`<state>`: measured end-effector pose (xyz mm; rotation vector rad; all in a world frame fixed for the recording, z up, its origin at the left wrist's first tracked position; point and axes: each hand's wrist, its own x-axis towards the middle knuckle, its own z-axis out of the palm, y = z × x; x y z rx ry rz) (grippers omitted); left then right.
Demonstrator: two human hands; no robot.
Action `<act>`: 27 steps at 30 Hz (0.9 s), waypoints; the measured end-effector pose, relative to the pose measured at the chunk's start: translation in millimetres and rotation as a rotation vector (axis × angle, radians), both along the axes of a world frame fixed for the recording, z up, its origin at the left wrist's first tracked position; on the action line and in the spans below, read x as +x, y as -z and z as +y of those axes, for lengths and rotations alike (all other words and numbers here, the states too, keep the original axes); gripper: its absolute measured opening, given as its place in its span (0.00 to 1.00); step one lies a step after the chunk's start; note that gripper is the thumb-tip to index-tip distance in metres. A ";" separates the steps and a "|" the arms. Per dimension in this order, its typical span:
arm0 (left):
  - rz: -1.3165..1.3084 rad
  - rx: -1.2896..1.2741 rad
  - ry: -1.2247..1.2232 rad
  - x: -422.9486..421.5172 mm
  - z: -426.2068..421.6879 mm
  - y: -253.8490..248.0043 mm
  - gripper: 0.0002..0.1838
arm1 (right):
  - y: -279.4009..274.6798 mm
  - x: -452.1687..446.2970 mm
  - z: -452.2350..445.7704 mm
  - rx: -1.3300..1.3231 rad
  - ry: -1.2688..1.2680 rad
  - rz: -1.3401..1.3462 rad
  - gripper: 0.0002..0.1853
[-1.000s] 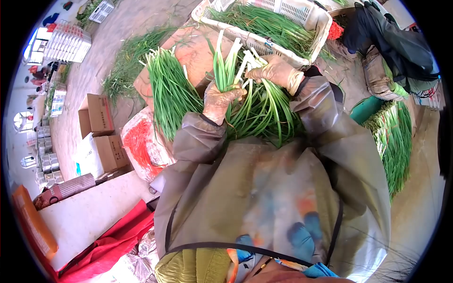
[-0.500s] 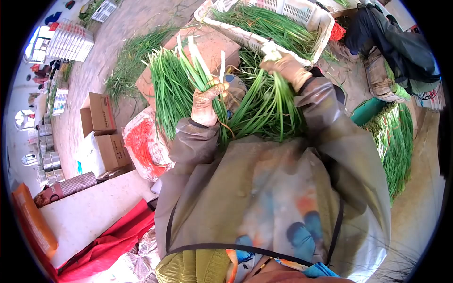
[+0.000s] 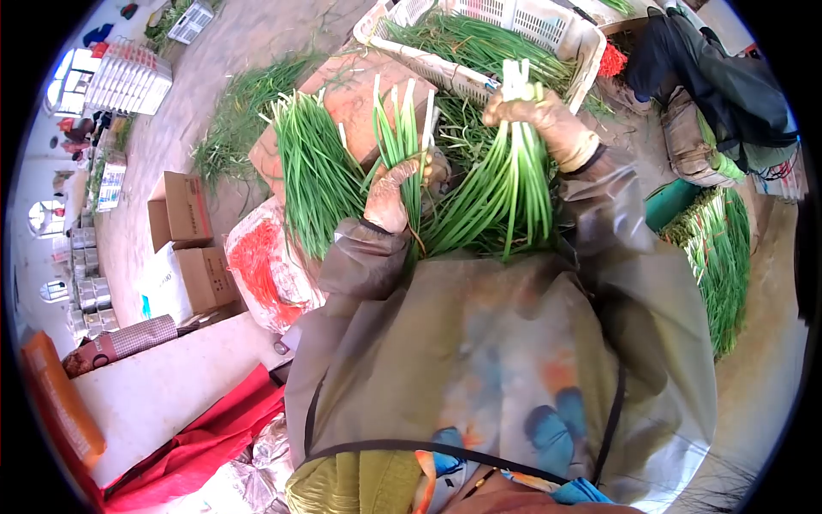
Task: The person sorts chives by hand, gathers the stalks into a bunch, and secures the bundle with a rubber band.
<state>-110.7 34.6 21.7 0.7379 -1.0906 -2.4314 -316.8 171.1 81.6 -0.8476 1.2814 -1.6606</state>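
My left hand (image 3: 392, 195) is closed around a few chive stalks (image 3: 396, 128), whose pale ends point away from me. To its right, my right hand (image 3: 548, 124) grips a thicker bunch of chives (image 3: 524, 176) just below the white ends. The green leaves of that bunch hang down toward my lap. Left of my left hand, a pile of chives (image 3: 315, 163) leans over the edge of a reddish-brown block (image 3: 342, 73). More loose greens lie between and behind my hands, partly hidden by them.
A white plastic crate (image 3: 591, 43) with chives stands ahead. A sack with red ties (image 3: 261, 265) lies to the left, near cardboard boxes (image 3: 184, 210). Stacked chives (image 3: 719, 265) are at the right. A person's dark-clothed leg (image 3: 685, 64) shows at upper right.
My right hand has shifted slightly right, and its bunch now stands with the white ends upward. My left hand has moved a little right with its stalks, away from the pile.
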 end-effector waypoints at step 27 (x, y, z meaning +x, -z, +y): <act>-0.027 -0.102 0.129 2.9 -7.6 26.3 0.15 | 23.8 -8.2 -9.9 0.199 0.195 -0.032 0.12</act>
